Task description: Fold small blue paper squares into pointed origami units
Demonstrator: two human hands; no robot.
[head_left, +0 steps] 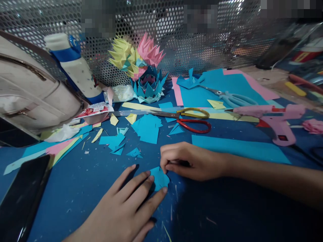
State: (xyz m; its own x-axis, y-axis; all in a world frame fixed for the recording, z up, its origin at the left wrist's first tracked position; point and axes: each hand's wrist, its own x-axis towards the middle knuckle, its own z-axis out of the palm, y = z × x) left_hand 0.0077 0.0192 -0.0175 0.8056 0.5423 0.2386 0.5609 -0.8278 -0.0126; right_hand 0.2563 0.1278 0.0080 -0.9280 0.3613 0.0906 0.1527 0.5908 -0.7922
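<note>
- The left hand (pixel 128 206) lies palm down, its fingers spread wide, with fingertips on the small blue paper piece (pixel 159 178); it grasps nothing.
- That piece is flat on the dark blue table (pixel 202 215), between the two hands.
- The right hand (pixel 190 161) is curled, its fingertips narrowed together at the piece's upper right edge; whether they pinch it, I cannot tell.
- A black phone (pixel 26 195) lies at the left.
- Blue paper scraps (pixel 147 129) lie just beyond the hands, with a long blue strip (pixel 239 149) behind the right forearm.
- Farther back are scissors (pixel 194 120) with one yellow and one red handle loop, and, to the right, a pink glue gun (pixel 274 119).
- Behind the scissors, light-blue-handled scissors (pixel 234 98) rest on blue and pink sheets (pixel 227 84).
- A pale bag (pixel 30 90) and a white and blue bottle (pixel 75 67) stand at the left.
- Folded yellow, pink and blue paper flowers (pixel 148 84) sit against the perforated metal panel (pixel 171 40).
</note>
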